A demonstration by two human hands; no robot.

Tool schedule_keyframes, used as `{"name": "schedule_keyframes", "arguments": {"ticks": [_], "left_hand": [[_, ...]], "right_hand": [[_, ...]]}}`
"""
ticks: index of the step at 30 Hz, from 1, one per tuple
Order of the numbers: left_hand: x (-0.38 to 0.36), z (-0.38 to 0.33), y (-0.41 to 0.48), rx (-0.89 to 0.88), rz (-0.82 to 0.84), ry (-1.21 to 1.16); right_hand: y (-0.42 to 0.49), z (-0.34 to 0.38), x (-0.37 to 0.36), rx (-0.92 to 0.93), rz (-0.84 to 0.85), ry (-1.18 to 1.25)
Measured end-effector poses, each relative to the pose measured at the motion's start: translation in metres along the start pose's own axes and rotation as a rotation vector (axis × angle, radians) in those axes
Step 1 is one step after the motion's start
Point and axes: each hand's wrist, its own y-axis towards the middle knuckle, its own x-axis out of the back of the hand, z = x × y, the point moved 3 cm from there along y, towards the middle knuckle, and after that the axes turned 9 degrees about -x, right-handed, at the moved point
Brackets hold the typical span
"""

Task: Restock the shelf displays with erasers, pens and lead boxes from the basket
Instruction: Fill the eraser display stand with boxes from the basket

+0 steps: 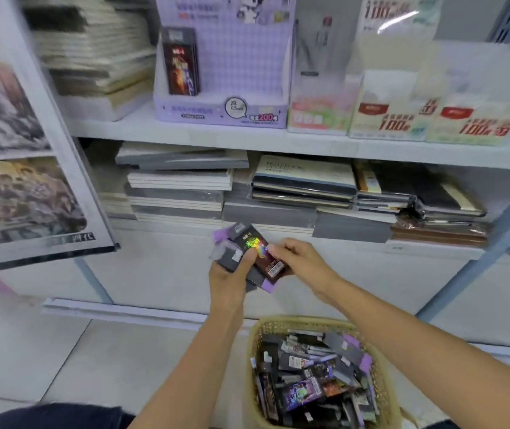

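Observation:
My left hand point(228, 275) grips a small stack of dark and purple lead boxes point(232, 247) in front of the lower shelf. My right hand point(298, 261) pinches the top box of that stack, a dark one with a shiny holographic label point(266, 258). Below them on the floor stands a tan woven basket point(255, 335) with several more boxes piled inside. On the upper shelf a purple display carton point(221, 111) holds a few upright dark boxes point(182, 61) at its left side.
Pale display cartons point(399, 119) stand to the right of the purple one. Stacks of notebooks point(179, 193) fill the lower shelf. A poster board point(27, 193) hangs at the left. A white cabinet front point(160, 267) lies under the shelf, with tiled floor point(98, 360) beside the basket.

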Motion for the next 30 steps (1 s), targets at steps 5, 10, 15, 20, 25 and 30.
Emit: {"name": "schedule_keyframes", "arguments": {"ticks": [5, 10, 15, 20, 25, 30], "left_hand": [[-0.018, -0.102, 0.005, -0.265, 0.212, 0.026], [-0.029, -0.182, 0.009, -0.338, 0.357, 0.054], [-0.024, -0.219, 0.014, -0.376, 0.513, 0.165], [-0.021, -0.233, 0.026, -0.312, 0.558, 0.27], [-0.001, -0.255, 0.058, -0.222, 0.43, 0.167], [0.031, -0.274, 0.097, -0.173, 0.31, 0.11]], "right_hand": [[-0.03, 0.104, -0.006, 0.204, 0.226, -0.092], [-0.051, 0.173, -0.013, 0.392, 0.119, 0.05], [-0.059, 0.212, -0.018, 0.448, 0.158, -0.133], [-0.041, 0.251, -0.023, 0.568, 0.07, -0.161], [-0.008, 0.299, -0.02, 0.619, -0.051, -0.121], [0.03, 0.338, -0.034, 0.752, -0.238, -0.055]]}}
